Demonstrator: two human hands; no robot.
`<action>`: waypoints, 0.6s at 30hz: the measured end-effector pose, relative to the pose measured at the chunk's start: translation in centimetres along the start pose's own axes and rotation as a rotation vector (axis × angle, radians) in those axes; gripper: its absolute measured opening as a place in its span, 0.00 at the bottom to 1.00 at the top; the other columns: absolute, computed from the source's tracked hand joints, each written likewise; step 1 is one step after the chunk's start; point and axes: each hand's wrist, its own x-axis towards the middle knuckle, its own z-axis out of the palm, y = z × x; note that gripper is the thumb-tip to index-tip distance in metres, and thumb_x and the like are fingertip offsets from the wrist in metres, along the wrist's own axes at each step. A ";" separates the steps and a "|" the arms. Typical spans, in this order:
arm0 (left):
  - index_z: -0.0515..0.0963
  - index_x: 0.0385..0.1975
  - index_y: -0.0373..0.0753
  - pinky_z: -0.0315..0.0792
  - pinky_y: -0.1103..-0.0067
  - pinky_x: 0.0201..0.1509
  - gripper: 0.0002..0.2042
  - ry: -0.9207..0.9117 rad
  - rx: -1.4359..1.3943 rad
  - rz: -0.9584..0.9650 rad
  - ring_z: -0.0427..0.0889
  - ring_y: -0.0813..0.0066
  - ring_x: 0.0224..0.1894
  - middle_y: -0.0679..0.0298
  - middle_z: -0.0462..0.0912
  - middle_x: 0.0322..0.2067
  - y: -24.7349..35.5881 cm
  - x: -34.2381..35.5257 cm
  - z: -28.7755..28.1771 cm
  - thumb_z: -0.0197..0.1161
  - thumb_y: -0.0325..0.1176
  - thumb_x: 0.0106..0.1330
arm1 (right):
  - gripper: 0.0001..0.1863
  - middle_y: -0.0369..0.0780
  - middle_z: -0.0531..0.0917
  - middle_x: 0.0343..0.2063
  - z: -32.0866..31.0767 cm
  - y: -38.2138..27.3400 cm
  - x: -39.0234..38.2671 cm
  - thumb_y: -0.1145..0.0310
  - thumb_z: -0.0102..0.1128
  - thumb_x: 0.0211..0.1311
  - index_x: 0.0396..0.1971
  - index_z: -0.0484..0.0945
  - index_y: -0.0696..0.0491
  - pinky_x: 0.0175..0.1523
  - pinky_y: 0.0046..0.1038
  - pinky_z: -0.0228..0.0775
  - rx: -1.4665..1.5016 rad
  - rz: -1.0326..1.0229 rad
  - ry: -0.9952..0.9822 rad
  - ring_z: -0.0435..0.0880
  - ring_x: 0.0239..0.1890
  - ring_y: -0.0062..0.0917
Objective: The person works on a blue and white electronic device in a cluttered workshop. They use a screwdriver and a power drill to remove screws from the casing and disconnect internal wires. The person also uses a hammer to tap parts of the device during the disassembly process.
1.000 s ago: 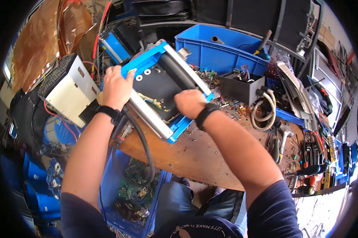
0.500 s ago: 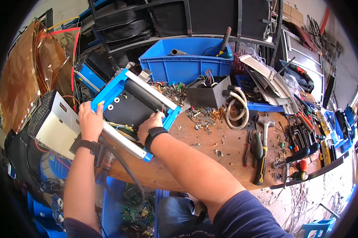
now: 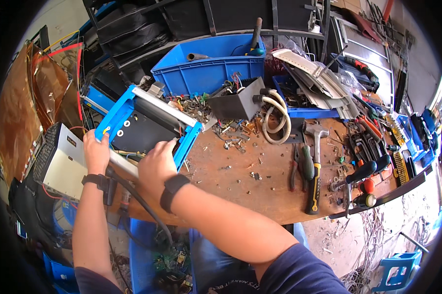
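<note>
A blue-framed machine casing (image 3: pixel 142 125) with a black inner panel and grey side rails lies tilted at the left end of the wooden workbench (image 3: pixel 260 188). My left hand (image 3: pixel 96 151) grips its left blue edge. My right hand (image 3: pixel 156 164) holds its near rail, fingers curled over the edge. A thick black cable (image 3: pixel 141 203) runs from the casing down past my wrists.
A large blue bin (image 3: pixel 206 66) stands behind, beside a dark box with pale hoses (image 3: pixel 275 117). A hammer (image 3: pixel 315 161), pliers (image 3: pixel 299 166) and several hand tools lie to the right. A white metal box (image 3: pixel 59 159) sits left. A bin of circuit boards (image 3: pixel 167 255) is below.
The view has swung so the casing now sits further left and lower. Both hands keep their hold, and the casing has settled flatter against the bench end.
</note>
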 end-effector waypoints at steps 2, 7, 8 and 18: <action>0.73 0.42 0.30 0.66 0.64 0.53 0.15 0.009 0.006 0.009 0.73 0.49 0.47 0.47 0.74 0.42 0.4 -0.3 0.0 0.61 0.35 0.61 | 0.16 0.45 0.81 0.41 -0.4 -0.2 -2.7 0.66 0.53 0.57 0.41 0.80 0.57 0.57 0.51 0.60 0.072 -0.026 0.137 0.74 0.50 0.42; 0.73 0.42 0.30 0.66 0.64 0.53 0.15 0.001 0.013 0.019 0.73 0.49 0.47 0.47 0.75 0.43 -0.6 0.5 0.8 0.61 0.35 0.61 | 0.12 0.41 0.79 0.32 1.1 0.6 -11.3 0.67 0.55 0.54 0.37 0.78 0.55 0.52 0.34 0.66 0.411 -0.140 0.327 0.75 0.43 0.34; 0.74 0.42 0.30 0.66 0.64 0.53 0.15 -0.008 0.014 0.022 0.73 0.48 0.47 0.47 0.75 0.43 -0.4 0.6 0.8 0.61 0.35 0.61 | 0.12 0.41 0.78 0.32 1.4 1.4 -13.4 0.68 0.56 0.54 0.37 0.78 0.55 0.51 0.32 0.66 0.466 -0.166 0.326 0.75 0.43 0.34; 0.72 0.50 0.29 0.62 0.65 0.58 0.20 -0.068 0.146 0.182 0.71 0.47 0.54 0.44 0.75 0.49 -14.4 6.8 5.0 0.52 0.42 0.68 | 0.19 0.50 0.82 0.34 2.3 14.8 -37.0 0.62 0.62 0.53 0.45 0.78 0.54 0.50 0.39 0.71 0.778 0.200 -0.423 0.80 0.42 0.43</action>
